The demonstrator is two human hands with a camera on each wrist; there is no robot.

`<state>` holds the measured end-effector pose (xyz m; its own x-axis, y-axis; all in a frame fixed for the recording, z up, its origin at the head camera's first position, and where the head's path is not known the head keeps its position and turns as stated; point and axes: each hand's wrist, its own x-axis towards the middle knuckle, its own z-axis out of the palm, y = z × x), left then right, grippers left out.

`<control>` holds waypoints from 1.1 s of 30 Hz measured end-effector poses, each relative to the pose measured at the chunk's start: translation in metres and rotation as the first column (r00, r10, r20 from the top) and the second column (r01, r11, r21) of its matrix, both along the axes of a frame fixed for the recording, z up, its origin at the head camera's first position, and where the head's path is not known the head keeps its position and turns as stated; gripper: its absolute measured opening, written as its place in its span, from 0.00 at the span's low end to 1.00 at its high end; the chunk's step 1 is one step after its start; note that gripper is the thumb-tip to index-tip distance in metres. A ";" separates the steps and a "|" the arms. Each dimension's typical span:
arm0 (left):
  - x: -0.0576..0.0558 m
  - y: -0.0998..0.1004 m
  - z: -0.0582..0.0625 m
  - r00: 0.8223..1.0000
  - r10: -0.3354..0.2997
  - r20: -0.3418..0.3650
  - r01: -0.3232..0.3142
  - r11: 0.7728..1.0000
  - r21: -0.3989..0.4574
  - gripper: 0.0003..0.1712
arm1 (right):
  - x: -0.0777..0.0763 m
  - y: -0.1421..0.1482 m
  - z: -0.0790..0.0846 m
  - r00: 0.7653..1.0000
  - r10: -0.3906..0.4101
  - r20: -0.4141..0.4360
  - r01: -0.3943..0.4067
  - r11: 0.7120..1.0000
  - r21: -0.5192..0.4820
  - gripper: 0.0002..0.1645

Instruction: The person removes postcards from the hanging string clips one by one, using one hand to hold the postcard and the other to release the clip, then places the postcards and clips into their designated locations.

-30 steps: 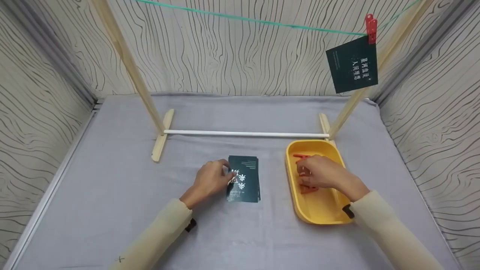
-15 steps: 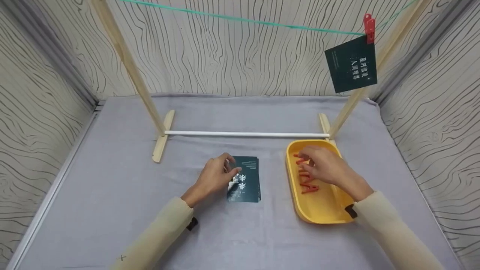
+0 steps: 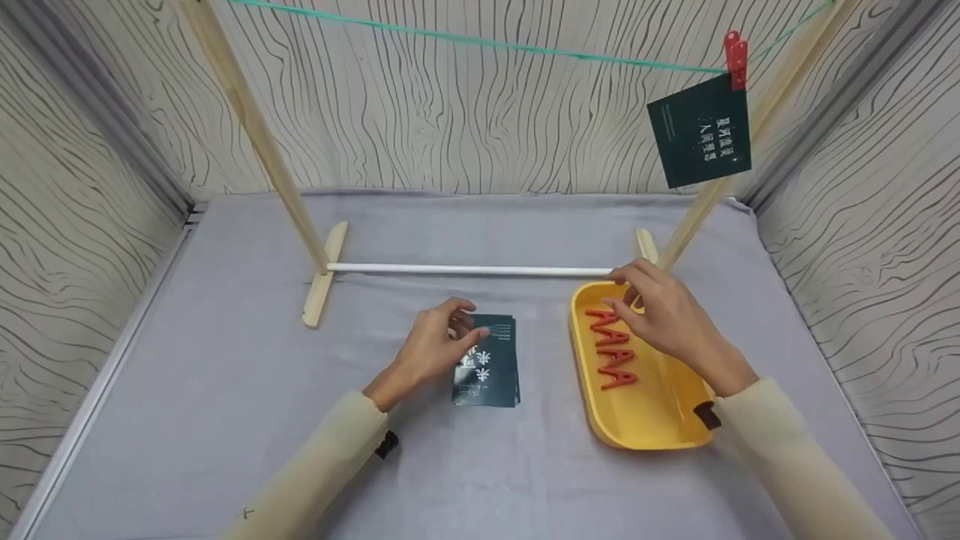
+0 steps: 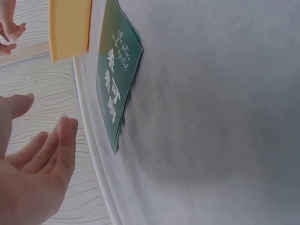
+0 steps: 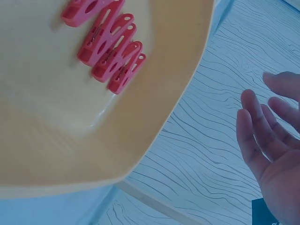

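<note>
My left hand (image 3: 431, 345) hovers at the left side of a stack of dark green printed cards (image 3: 496, 386), thumb and fingers apart and nothing between them. In the left wrist view the hand (image 4: 40, 180) is relaxed, with the cards (image 4: 112, 82) lying on the cloth beyond it. Raised over the far right part of a yellow tray (image 3: 645, 431) is my right hand (image 3: 667, 315), its fingers loosely bent. The right wrist view shows that hand (image 5: 281, 150) holding nothing. Several red clothespins (image 5: 124, 76) lie in a row inside the tray.
A wooden frame stands behind, with a left post (image 3: 259, 139), a right post (image 3: 697, 217) and a white crossbar (image 3: 472, 268). From its green string (image 3: 480, 45) hangs a dark green card (image 3: 701, 131), held by a red clothespin (image 3: 737, 66). Patterned walls enclose three sides.
My right hand has risen from among the clothespins toward the tray's far edge, uncovering the row of pins. My left hand has lifted slightly off the stack, whose top card now lies flat.
</note>
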<state>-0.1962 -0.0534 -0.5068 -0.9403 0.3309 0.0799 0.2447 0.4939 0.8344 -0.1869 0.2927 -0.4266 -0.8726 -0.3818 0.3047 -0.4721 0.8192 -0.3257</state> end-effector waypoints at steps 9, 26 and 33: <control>-0.004 0.003 0.003 1.000 0.025 -0.001 -0.025 0.999 0.031 0.26 | -0.005 0.003 0.008 0.997 -0.026 -0.074 0.020 0.997 -0.079 0.18; -0.013 0.023 0.020 1.000 0.006 0.000 -0.006 0.998 0.070 0.29 | -0.013 0.014 0.023 0.970 -0.051 -0.239 0.008 0.984 -0.175 0.14; -0.015 0.027 0.025 1.000 -0.010 -0.002 0.011 0.996 0.084 0.32 | -0.014 0.020 0.034 0.956 -0.053 -0.287 -0.004 0.981 -0.195 0.12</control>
